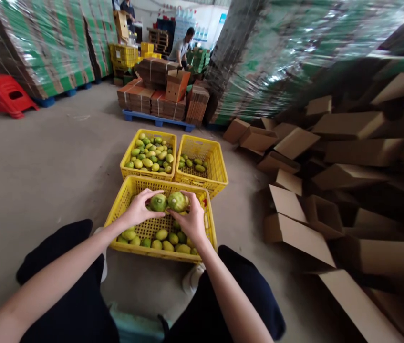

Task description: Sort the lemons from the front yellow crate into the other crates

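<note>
My left hand (140, 208) grips a green lemon (159, 202) between thumb and fingers. Right beside it, my right hand (193, 218) holds another green lemon (177, 201). Both fruits are raised side by side over the near yellow crate (209, 238), which has green and yellow lemons (168, 245) along its near side and bare slatted floor further back. Behind it on the left stands a yellow crate (127, 155) full of lemons (151, 153). The crate to its right (219, 164) holds several green ones (199, 167) at its left side.
Open cardboard boxes (305, 238) are heaped on the right. A blue pallet (159, 121) with flattened cartons stands ahead, a person (181, 50) behind it. Wrapped green stacks (62, 43) rise on both sides. A red stool (3, 95) is at far left.
</note>
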`<state>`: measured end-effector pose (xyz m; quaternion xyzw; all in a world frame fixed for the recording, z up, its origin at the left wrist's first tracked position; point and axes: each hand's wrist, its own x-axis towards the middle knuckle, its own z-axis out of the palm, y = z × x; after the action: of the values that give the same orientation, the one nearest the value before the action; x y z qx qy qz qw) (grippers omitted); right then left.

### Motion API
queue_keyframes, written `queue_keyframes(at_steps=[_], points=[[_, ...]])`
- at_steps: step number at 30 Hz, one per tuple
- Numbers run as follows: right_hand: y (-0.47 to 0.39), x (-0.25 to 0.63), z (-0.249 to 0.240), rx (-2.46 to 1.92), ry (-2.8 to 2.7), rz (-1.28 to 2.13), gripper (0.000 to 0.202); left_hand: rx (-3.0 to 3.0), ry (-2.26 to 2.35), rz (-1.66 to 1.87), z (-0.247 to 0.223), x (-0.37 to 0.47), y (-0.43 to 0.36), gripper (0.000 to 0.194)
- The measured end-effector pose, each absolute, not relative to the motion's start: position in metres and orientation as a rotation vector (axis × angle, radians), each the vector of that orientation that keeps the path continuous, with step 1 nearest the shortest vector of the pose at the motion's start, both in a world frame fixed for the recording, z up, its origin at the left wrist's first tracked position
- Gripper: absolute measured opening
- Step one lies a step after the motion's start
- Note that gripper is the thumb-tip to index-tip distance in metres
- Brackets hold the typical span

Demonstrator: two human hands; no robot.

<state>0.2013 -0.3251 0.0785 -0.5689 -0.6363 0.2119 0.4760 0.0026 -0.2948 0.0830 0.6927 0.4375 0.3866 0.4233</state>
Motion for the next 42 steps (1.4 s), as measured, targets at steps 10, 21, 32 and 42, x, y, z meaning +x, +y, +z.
queue_keyframes(at_steps=[10, 21, 32, 42], points=[[-0.327, 0.210, 0.086, -1.333, -1.521, 0.472, 0.053, 1.752, 1.005, 1.174, 0.097, 0.008, -0.291, 0.055], [-0.319, 0.202, 0.101, -1.379, -1.390, 0.498, 0.051, 1.585, 1.012, 1.291, 0.102, 0.011, -0.283, 0.058], [-0.309, 0.196, 0.116, -1.114, -1.033, 0.972, 0.051, 0.846, 0.877, 1.294, 0.117, 0.019, -0.280, 0.047], [-0.300, 0.199, 0.114, -1.184, -0.902, 1.275, 0.048, 0.650, 0.898, 1.326, 0.106, 0.029, -0.274, 0.029]])
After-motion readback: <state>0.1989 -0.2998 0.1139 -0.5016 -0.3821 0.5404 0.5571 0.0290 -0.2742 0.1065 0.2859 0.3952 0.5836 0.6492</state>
